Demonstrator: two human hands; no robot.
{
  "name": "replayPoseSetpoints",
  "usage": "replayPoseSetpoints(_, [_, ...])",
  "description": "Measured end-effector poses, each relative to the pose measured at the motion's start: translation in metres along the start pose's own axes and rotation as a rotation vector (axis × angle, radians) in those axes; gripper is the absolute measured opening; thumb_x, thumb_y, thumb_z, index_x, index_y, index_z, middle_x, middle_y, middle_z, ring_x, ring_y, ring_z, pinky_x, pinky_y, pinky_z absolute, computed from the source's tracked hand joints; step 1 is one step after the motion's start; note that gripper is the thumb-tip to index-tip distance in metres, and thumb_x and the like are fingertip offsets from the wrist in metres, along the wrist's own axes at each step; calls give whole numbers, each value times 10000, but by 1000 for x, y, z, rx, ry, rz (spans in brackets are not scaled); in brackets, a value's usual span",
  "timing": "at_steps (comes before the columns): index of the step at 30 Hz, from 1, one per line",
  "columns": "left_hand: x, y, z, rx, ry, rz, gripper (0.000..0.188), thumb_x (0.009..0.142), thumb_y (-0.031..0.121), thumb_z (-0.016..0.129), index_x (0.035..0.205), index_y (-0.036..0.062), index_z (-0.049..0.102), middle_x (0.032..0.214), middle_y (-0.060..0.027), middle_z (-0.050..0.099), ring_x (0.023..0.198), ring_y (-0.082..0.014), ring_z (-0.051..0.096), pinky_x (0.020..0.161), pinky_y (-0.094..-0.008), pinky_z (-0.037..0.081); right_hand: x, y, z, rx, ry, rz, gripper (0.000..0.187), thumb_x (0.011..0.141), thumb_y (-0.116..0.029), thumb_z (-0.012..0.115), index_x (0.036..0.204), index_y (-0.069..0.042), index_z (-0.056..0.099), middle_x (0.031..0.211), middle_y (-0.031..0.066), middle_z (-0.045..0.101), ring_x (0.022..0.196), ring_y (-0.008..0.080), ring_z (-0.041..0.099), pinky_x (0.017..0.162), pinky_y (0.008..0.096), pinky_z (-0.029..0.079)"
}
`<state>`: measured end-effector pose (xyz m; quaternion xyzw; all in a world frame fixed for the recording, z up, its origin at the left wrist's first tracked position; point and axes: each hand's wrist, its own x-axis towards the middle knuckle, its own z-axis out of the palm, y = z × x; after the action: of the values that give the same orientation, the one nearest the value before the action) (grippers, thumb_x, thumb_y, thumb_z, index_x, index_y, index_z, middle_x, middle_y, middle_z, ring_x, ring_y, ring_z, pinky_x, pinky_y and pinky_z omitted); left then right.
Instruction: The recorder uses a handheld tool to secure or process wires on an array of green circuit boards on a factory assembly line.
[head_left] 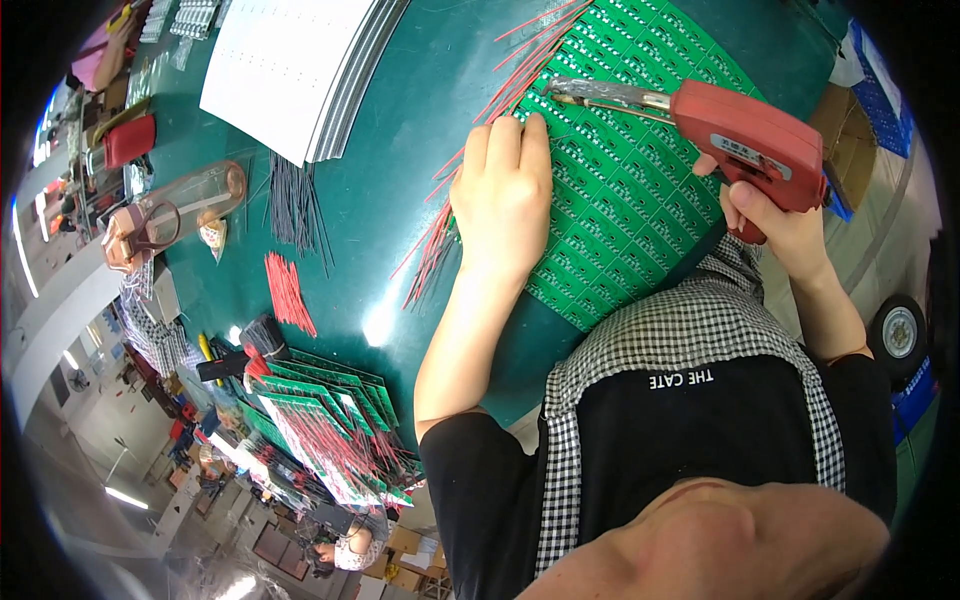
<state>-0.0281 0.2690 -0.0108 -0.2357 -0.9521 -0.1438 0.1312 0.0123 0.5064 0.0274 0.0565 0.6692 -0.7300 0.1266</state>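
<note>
Chin [690,535], right fingers [706,164] curled round soldering gun [755,140]

Up top, the edge sliced off the stack of white sheets [285,70] and the green circuit-board panel [620,200], while the thumb of the left hand [507,195] hid from sight! The right hand [778,222] masked most of the red soldering gun's [745,135] grip, and whether its tip [556,92] touched was too small to tell.
</note>
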Motion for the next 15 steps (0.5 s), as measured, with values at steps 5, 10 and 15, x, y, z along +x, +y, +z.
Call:
replayPoseSetpoints(5, [1, 0, 4, 26, -7, 11, 247, 658, 53, 568, 898, 8, 603, 768, -53, 489, 720, -187, 510, 555, -279, 471, 1, 4, -1, -18, -15, 75, 235, 777, -118, 649, 979, -21, 578, 826, 29, 614, 547, 43, 487, 470, 178, 380])
replayPoseSetpoints(10, [2, 1, 4, 30, -27, 2, 238, 663, 57, 563, 893, 9, 598, 765, -54, 484, 720, -187, 508, 557, -278, 473, 2, 5, -1, -31, -7, 73, 193, 768, -125, 666, 910, -23, 585, 719, 2, 576, 537, 38, 482, 460, 174, 363])
replayPoseSetpoints(15, [4, 1, 4, 23, -23, 12, 244, 663, 60, 559, 899, 5, 592, 771, -57, 483, 725, -187, 509, 557, -277, 472, 1, 5, -3, -52, -9, 74, 185, 759, -124, 678, 882, -24, 583, 665, -3, 559, 532, 41, 484, 458, 179, 366])
